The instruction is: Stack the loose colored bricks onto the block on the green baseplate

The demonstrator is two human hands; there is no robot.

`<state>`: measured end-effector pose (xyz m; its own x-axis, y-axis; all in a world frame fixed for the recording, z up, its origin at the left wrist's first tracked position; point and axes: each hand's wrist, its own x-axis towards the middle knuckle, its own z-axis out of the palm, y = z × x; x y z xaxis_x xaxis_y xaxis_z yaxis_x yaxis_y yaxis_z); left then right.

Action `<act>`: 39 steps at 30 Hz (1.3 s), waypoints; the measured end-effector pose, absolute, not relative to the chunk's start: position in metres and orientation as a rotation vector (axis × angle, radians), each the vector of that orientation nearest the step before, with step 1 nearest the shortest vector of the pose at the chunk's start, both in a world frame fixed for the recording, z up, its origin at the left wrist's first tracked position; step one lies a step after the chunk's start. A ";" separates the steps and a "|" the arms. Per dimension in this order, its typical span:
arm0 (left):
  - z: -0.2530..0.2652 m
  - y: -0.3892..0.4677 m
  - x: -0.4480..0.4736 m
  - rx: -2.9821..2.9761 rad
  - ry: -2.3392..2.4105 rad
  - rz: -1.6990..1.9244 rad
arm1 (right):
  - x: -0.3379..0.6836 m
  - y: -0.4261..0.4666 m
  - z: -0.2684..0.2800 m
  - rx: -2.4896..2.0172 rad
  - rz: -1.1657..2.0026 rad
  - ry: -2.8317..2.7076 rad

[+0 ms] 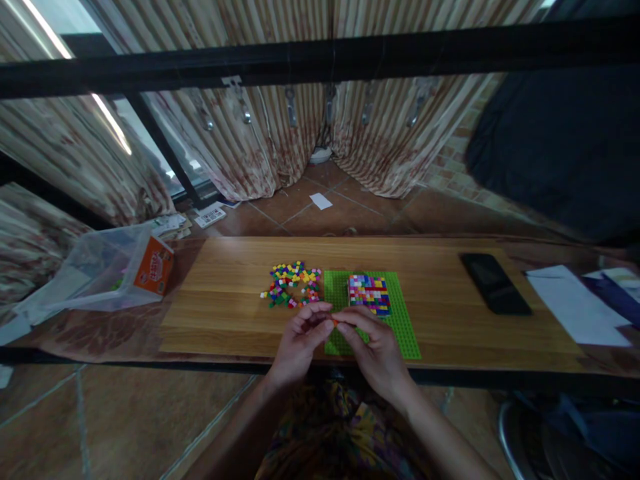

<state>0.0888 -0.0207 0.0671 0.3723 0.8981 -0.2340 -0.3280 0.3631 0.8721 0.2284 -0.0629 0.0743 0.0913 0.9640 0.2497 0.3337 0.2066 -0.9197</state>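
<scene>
My left hand (301, 339) and my right hand (373, 343) meet over the front left part of a green studded baseplate (407, 333). Between their fingertips is a small orange toy brick (335, 323), pinched from both sides; the fingers partly cover it. On the baseplate, just beyond my right hand, sits a low block built of many-coloured bricks (369, 293). To the left of the plate lies a loose pile of small coloured bricks (287, 275), spread in a rough ring on the wooden board (225, 320).
A clear plastic bin (107, 267) with an orange label lies at the left. On the right are a black phone (495, 283) and white paper (575, 307). A dark metal bar (320, 60) crosses above, before striped curtains (280, 147).
</scene>
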 end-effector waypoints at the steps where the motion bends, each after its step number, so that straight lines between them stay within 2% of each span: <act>1: 0.067 -0.021 0.090 0.824 0.824 0.913 | 0.229 -0.063 0.075 -1.318 0.772 -1.434; 10: 0.068 -0.021 0.095 0.780 0.821 0.908 | 0.230 -0.068 0.075 -1.344 0.691 -1.414; 18: 0.072 -0.020 0.097 0.839 0.917 0.905 | 0.231 -0.067 0.077 -1.396 0.490 -1.593; 26: 0.065 -0.025 0.108 0.731 0.860 0.834 | 0.236 -0.075 0.070 -1.450 0.594 -1.433; 35: 0.053 -0.012 0.101 0.882 1.100 0.865 | 0.292 -0.036 0.058 -1.677 0.133 -1.504; 39: 0.046 -0.004 0.084 0.939 1.166 0.901 | 0.303 -0.018 0.048 -1.751 0.087 -1.601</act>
<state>0.0841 -0.0040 0.0463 0.1638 0.9291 -0.3316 -0.0859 0.3483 0.9334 0.3034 -0.0179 0.0481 0.2154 0.8808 0.4217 0.8299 0.0625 -0.5544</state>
